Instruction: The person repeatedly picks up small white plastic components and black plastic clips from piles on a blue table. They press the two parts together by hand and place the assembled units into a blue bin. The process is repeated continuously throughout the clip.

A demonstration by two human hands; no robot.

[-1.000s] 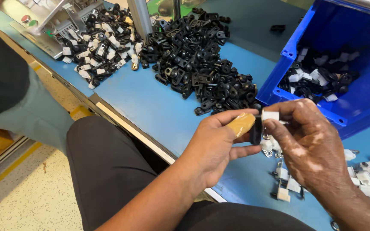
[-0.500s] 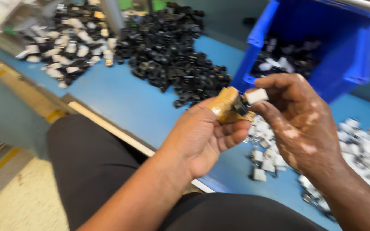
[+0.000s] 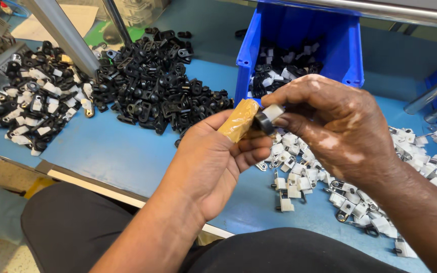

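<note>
Head view: both hands meet over the blue table [image 3: 127,156], just in front of the blue bin [image 3: 304,45]. L hand [image 3: 218,156] is palm-up, fingers curled, w/ tan tape wrapped round the thumb tip [image 3: 238,120]. That thumb presses on a small black clip [image 3: 264,122]. R hand [image 3: 330,126] comes in from the bin side, fingertips pinched shut on the same black clip and on the white piece [image 3: 273,112] at its top. So the clip is held between both hands, off the table, near the bin's front left corner.

Left of the bin: a loose pile of black clips [image 3: 153,86]. Further left from the bin: a mixed pile of black and white parts [image 3: 31,101]. In front of the bin, below and right of the hands: scattered white and metal parts [image 3: 340,187]. Inside the bin: more black and white pieces [image 3: 284,68].
</note>
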